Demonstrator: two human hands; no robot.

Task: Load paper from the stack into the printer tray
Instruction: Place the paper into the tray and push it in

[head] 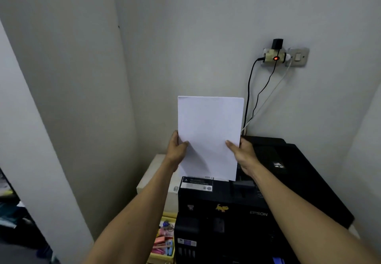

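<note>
A stack of white paper [209, 133] stands upright above the rear of the black Epson printer [222, 212]. Its lower edge meets the printer's rear feed slot [208, 179], beside a label with warning text. My left hand [177, 148] grips the stack's left edge, thumb across the front. My right hand [243, 152] grips the right edge in the same way. Whether the bottom edge is inside the slot is hidden by the printer's top.
The printer lid [288, 170] lies to the right. A wall socket with adapters and cables [276, 57] is above it on the back wall. A white box [152, 179] and a yellow tray of small stationery [162, 241] sit left of the printer.
</note>
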